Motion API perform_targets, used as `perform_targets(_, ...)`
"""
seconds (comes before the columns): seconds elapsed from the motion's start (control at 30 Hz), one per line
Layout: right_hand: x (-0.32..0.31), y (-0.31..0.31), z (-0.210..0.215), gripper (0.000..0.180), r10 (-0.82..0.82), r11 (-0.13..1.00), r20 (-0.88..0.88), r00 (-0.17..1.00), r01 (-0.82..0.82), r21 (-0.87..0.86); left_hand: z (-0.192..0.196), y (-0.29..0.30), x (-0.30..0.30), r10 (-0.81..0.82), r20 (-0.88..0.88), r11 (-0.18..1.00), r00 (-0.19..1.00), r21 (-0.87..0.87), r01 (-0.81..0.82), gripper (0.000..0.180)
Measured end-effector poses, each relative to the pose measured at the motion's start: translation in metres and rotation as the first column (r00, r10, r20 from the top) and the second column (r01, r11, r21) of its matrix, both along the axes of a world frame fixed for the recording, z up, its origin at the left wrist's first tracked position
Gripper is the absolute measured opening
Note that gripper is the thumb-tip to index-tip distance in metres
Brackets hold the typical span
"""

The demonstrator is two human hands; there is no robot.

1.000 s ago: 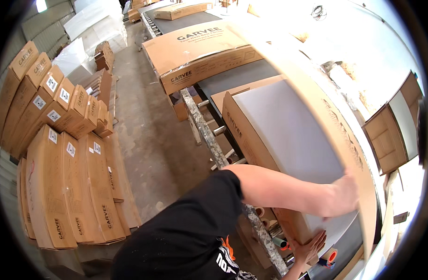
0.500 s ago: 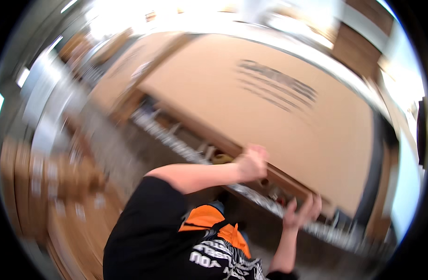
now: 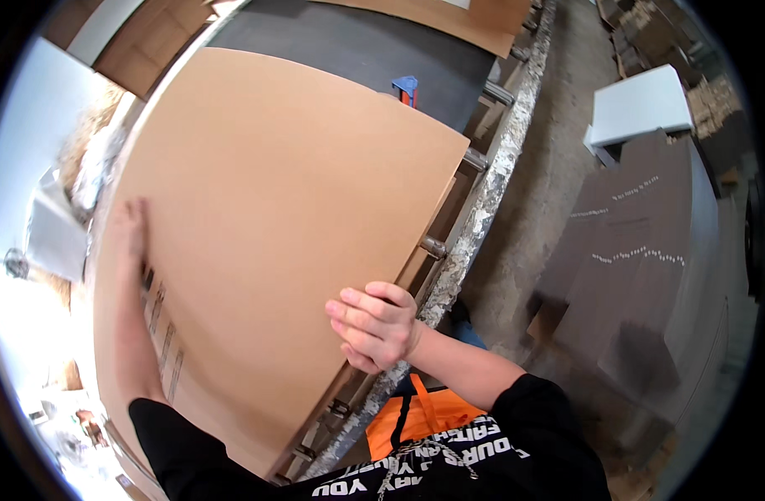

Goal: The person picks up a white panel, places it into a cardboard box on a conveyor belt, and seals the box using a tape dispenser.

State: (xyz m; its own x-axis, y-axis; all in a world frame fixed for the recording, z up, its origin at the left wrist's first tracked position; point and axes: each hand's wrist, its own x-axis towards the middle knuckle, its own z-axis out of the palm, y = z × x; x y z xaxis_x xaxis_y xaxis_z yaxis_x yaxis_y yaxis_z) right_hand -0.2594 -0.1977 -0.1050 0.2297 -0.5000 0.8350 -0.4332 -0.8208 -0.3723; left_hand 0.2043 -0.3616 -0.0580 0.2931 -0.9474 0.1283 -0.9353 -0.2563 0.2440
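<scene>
A large flat cardboard box [image 3: 257,200] lies before me on a conveyor with metal rollers. Stretched out along the box's left side is my left hand [image 3: 132,230], its fingers extended and slightly blurred; it looks to rest on the cardboard. My right hand [image 3: 376,327] is over the box's right edge, close to the rail, with its fingers curled together. Its palm is hidden, so whatever it may hold does not show. Beyond the far edge of the box, a blue-and-red object [image 3: 406,88] stands on the dark belt [image 3: 340,42].
A worn, paint-flecked rail [image 3: 491,200] runs along the conveyor's right side, beside roller ends [image 3: 432,245]. On the floor to the right are a stack of dark cardboard [image 3: 624,242] and a white box [image 3: 641,104]. More cardboard [image 3: 474,25] lies farther along the belt.
My view has swung round toward the other end of the box. My left hand has moved from the near edge to the left side; my right hand's fingers, spread before, are curled now.
</scene>
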Motion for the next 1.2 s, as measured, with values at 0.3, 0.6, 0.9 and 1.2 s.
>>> perform_targets(0.3, 0.020, 0.005, -0.008, 0.023, -0.011, 0.999, 0.040, 0.999, 0.013, -0.046, -0.034, -0.135, 0.251, 0.164, -0.491, 0.983, 0.855, 0.149, -0.103, 0.081)
perform_targets(0.6, 0.023, 0.013, -0.020, 0.019, -0.073, 0.990, 0.085, 0.994, 0.082, -0.111, -0.009, -0.109, 0.161, 0.103, -0.056, 0.960, 0.993, 0.267, -0.084, 0.076)
perform_targets(0.9, 0.000, -0.003, 0.000, 0.015, 0.183, 0.983, 0.099, 0.978, -0.183, -0.011, 0.047, 0.206, -0.248, -0.706, -0.179, 0.616, 0.686, 0.322, 0.718, 0.123)
perform_targets(1.2, -0.090, -0.253, -0.033, 0.064, -0.528, 0.132, 0.066, 0.847, 0.006, 0.991, 0.031, 0.242, -0.294, -0.541, 0.060, 0.812, 0.839, 0.298, 0.502, 0.107)
